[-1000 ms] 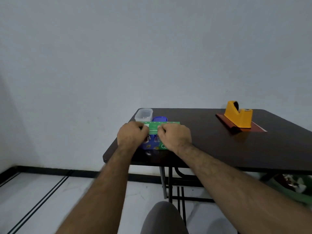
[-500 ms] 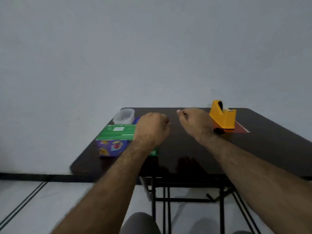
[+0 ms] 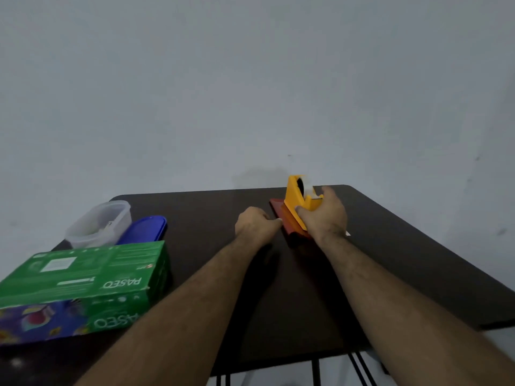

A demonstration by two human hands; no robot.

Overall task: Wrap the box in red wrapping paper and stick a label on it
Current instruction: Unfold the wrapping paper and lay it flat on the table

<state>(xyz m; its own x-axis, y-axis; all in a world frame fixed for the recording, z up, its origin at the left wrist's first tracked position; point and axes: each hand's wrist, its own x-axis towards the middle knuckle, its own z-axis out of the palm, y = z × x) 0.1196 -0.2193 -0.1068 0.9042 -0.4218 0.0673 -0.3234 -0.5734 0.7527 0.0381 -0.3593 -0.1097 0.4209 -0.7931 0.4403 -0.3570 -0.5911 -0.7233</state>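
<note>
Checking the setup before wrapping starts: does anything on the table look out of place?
The yellow tape dispenser sits on the folded red wrapping paper, pinning it. The right hand grips the dispenser; the left hand pinches the paper's edge.

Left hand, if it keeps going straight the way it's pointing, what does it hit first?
Probably the red wrapping paper under the yellow tape dispenser; the left hand already looks at its near edge, though contact is unclear.

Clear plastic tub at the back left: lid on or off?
Off. The clear plastic tub stands open-topped on the dark table, and the blue lid lies beside it, behind the green tissue box.
</note>
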